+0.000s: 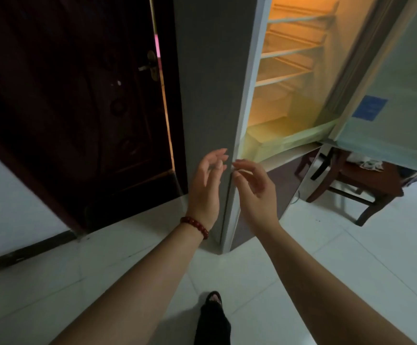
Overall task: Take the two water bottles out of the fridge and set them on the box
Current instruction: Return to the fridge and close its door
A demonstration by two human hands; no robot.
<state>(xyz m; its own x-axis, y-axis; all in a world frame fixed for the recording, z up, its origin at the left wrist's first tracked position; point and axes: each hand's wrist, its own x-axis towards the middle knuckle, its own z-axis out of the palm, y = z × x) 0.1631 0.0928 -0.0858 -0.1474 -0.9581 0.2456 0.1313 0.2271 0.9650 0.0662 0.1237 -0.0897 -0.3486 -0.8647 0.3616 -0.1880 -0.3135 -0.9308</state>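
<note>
The grey fridge (210, 78) stands ahead with its upper door (389, 100) swung open to the right. Inside, lit orange, are several white shelves (289, 52) and a drawer (272, 138); I see no water bottles on them. My left hand (207, 185), with a red bead bracelet at the wrist, is raised in front of the fridge's grey side near its front corner, fingers loosely spread and holding nothing. My right hand (254, 192) hovers just right of that corner below the open compartment, fingers relaxed and empty. No box is in view.
A dark wooden door (78, 108) stands slightly ajar to the left of the fridge. A wooden chair (362, 185) sits behind the open fridge door at the right. The floor is white tile (352, 257). My foot in a black shoe (212, 317) is at the bottom.
</note>
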